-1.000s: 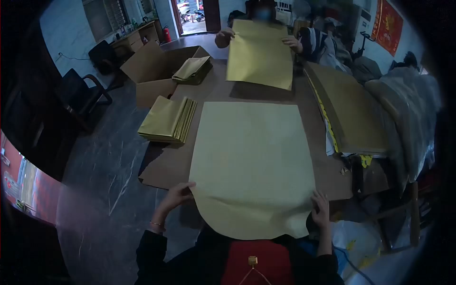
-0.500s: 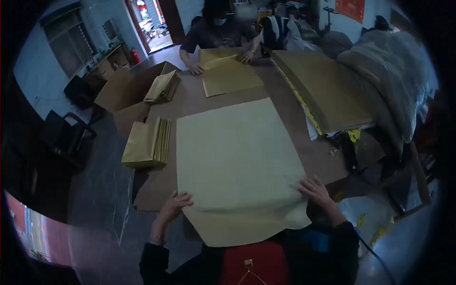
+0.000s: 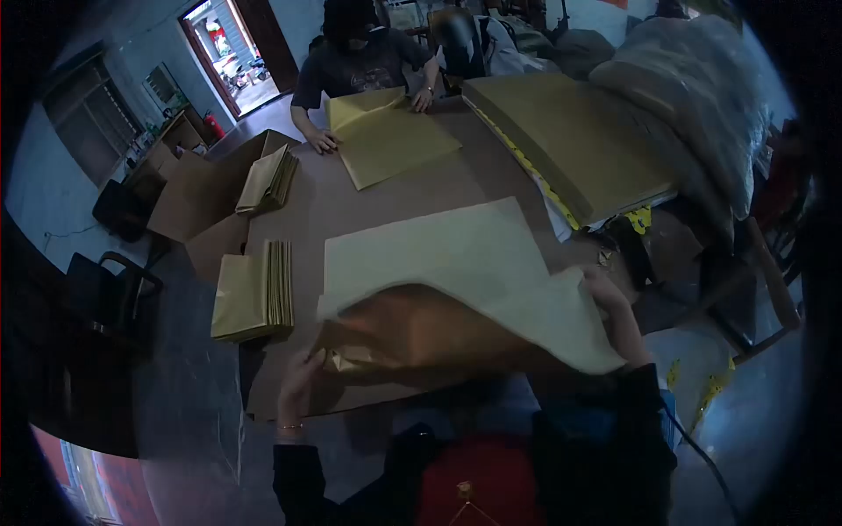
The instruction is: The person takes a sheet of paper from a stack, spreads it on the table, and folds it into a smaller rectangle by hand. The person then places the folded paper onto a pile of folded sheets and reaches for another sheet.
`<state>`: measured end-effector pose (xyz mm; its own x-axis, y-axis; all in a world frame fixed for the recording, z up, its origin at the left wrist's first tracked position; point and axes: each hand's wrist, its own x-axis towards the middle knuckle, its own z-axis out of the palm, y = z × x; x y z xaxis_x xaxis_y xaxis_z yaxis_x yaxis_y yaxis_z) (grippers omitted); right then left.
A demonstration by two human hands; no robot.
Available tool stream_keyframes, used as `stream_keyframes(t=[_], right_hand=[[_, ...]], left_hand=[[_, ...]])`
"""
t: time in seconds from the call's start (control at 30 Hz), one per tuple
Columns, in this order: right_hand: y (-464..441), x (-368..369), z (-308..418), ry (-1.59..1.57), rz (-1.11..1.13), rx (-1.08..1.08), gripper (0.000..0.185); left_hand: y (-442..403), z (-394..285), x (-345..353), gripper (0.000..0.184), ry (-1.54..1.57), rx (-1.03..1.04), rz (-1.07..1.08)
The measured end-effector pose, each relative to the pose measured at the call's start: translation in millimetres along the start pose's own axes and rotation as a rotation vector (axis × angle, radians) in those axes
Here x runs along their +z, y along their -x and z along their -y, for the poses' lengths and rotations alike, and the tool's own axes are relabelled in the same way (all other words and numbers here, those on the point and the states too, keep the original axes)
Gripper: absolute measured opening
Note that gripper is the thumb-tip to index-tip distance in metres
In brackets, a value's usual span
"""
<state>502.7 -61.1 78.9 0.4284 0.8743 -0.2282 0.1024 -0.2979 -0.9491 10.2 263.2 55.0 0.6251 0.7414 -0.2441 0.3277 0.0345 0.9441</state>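
A large paper sheet [image 3: 438, 245] lies in front of me, pale on its upper face and shiny golden brown beneath. Its near part is raised and curls away from me, so the golden underside shows. My left hand [image 3: 301, 381] is closed on the near left corner, low by the table edge. At the right edge my right hand [image 3: 607, 294] grips the sheet higher up; its fingertips are partly hidden by the paper. To the left of the sheet stands a pile of folded golden paper [image 3: 253, 294].
Across the cardboard-covered table [image 3: 298, 210], a person [image 3: 364, 70] rests both hands on another golden sheet [image 3: 399, 140]. A second folded pile [image 3: 266, 180] lies by an open carton [image 3: 197, 188]. At right are a thick stack of large sheets [image 3: 579, 145] and a plastic-wrapped bundle [image 3: 693, 105].
The near part of the sheet has risen from lying flat and curled, exposing its golden underside. My right hand has moved up and forward; my left slightly down and left. The view has shifted.
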Motion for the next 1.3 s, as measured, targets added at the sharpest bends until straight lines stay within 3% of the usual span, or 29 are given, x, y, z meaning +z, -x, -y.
stream_keyframes(t=[0.03, 0.1, 0.13, 0.2, 0.23, 0.3, 0.4, 0.47, 0.53, 0.6, 0.63, 0.67, 0.73, 0.87, 0.9, 0.93, 0.97, 1.07, 1.17, 1.23, 1.3], right_hand=[[-8.6, 1.2, -21.6, 0.006, 0.007, 0.009, 0.027], [-30.7, 10.2, -86.4, -0.521, -0.043, -0.43, 0.035], [-35.3, 11.5, -109.1, -0.456, -0.159, -0.35, 0.034], [-31.3, 32.8, -82.0, -0.139, -0.389, -0.01, 0.032], [-31.4, 42.0, -61.9, 0.022, -0.422, 0.141, 0.032], [-31.9, 52.4, -38.8, 0.243, -0.44, 0.347, 0.033], [-43.1, 38.6, -83.8, 0.468, -0.362, 0.335, 0.034], [-21.4, 48.7, -60.9, 0.377, -0.434, 0.098, 0.042], [-11.4, 42.0, -70.7, 0.544, -0.424, 0.179, 0.047], [11.0, 43.2, -60.3, 0.39, -0.477, 0.301, 0.045], [18.8, 52.3, -63.0, 0.483, -0.594, 0.117, 0.046], [21.6, 58.4, -65.7, 0.48, -0.595, 0.127, 0.046], [24.9, 66.6, -76.8, 0.356, -0.688, -0.125, 0.048], [26.9, 67.0, -85.9, 0.692, -0.68, 0.172, 0.042], [26.1, 73.5, -52.1, 0.685, -0.627, 0.462, 0.041], [25.6, 73.3, -54.4, 0.686, -0.641, 0.47, 0.041], [22.9, 73.5, -60.9, 0.678, -0.682, 0.412, 0.042], [17.6, 76.6, -56.4, 0.668, -0.712, 0.424, 0.042], [11.7, 77.3, -63.5, 0.725, -0.768, 0.362, 0.039], [6.8, 77.0, -71.7, 0.935, -0.811, 0.249, 0.04], [-0.1, 74.8, -75.0, 0.921, -0.789, 0.306, 0.04]], left_hand=[[-3.2, -0.1, 9.2, 0.029, 0.008, -0.01, -0.002], [-10.3, 1.1, 20.8, 0.03, 0.129, -0.105, -0.032], [-14.4, 9.2, 23.3, 0.03, 0.133, -0.115, -0.035], [-26.0, 25.2, 25.2, 0.031, 0.133, -0.077, -0.13], [-17.3, 8.7, 27.2, 0.034, -0.152, -0.108, -0.188], [-16.5, 18.9, 34.1, 0.034, -0.154, -0.061, -0.28], [-26.6, 42.5, 38.8, 0.036, -0.127, 0.048, -0.433], [-23.3, 34.0, 48.0, 0.037, -0.146, 0.064, -0.514], [-25.1, 36.4, 50.1, 0.037, -0.218, 0.121, -0.552], [-17.0, 19.9, 57.8, 0.037, -0.353, 0.082, -0.549], [-17.0, 24.9, 56.5, 0.039, -0.357, 0.106, -0.52], [-18.1, 27.6, 55.3, 0.039, -0.361, 0.103, -0.511], [-21.6, 24.8, 55.8, 0.04, -0.504, 0.016, -0.481], [-21.8, 26.7, 47.1, 0.041, -0.598, -0.012, -0.432], [-26.3, 46.3, 34.5, 0.042, -0.563, -0.013, -0.442], [-30.0, 34.6, 39.5, 0.043, -0.527, -0.012, -0.453], [-20.8, 23.9, 43.7, 0.041, -0.26, -0.04, -0.392], [-18.6, 52.1, 26.5, 0.037, -0.148, 0.003, -0.343], [-13.3, 50.8, 23.5, 0.032, -0.25, -0.008, -0.285], [-13.1, 40.0, 28.6, 0.032, -0.273, -0.034, -0.297], [-12.9, 30.1, 36.3, 0.032, -0.294, -0.054, -0.308]])
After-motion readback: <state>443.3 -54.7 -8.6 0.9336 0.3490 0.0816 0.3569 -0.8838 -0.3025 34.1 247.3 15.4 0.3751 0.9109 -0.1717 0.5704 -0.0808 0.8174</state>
